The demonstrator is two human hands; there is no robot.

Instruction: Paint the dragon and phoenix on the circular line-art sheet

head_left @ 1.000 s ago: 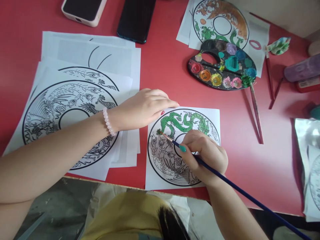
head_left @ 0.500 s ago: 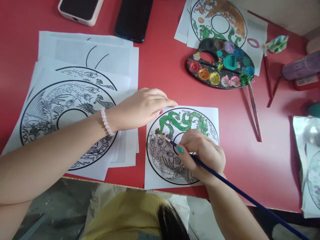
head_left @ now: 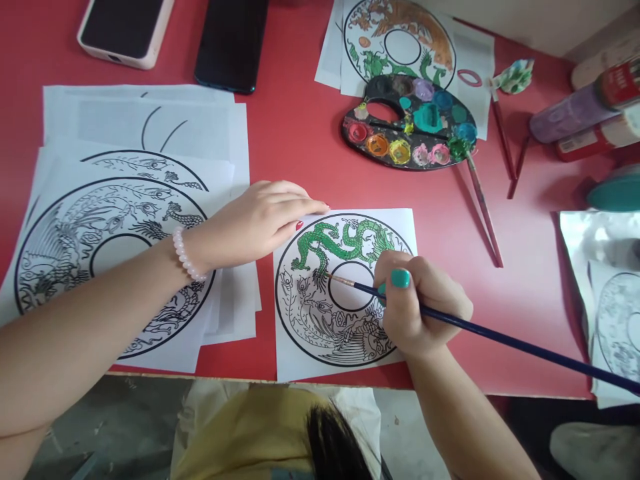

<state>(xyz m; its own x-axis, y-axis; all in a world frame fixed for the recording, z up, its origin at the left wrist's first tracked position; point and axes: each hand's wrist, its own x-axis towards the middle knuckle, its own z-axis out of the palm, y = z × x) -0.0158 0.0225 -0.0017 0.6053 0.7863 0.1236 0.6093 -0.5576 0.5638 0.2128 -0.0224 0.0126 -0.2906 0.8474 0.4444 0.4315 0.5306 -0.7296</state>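
Note:
A white sheet printed with a ring of a dragon and a phoenix lies before me; the dragon is mostly painted green, while the phoenix is bare line work. My right hand is closed around a thin blue paintbrush. Its bristle tip meets the paper, or hovers just above it, by the dragon's claw left of the inner circle. My left hand lies with fingers stretched out, fingertips at the sheet's upper left corner, palm over the neighbouring stack of printed sheets.
A black paint palette with several colours stands beyond the sheet, a second brush leaning on it. Behind lie a coloured print and two phones, one pale-cased, one dark. Paint bottles are at right.
The brush tip has shifted from the dragon's left foot rightward and down to the claw near the inner circle. My right hand has turned, thumb now on top. The camera view has shifted slightly.

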